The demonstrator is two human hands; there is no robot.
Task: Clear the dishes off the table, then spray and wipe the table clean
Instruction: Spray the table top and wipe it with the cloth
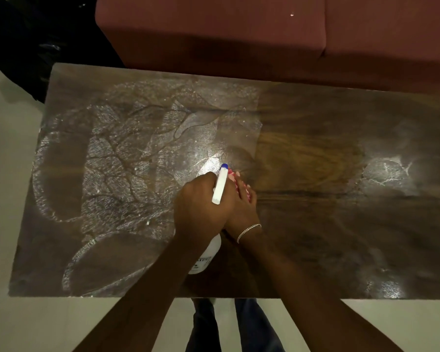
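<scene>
A dark wooden table (pixel 315 224) fills the view, its left half and far right covered with whitish spray film and streaks. My left hand (pixel 201 207) grips a white spray bottle (pixel 220 185) with a blue nozzle tip, held above the table's middle; the bottle's body (pixel 203 260) shows below my wrist. My right hand (pixel 241 207), with a bracelet at the wrist, lies against the left hand and holds a pink-and-red cloth (pixel 235 177), mostly hidden by the fingers. No dishes are on the table.
A maroon sofa (pixel 264 34) stands right behind the table's far edge. Light floor tiles (pixel 36 326) run along the near and left sides. A dark object (pixel 23 47) sits at the far left. My legs (pixel 234 326) are at the near edge.
</scene>
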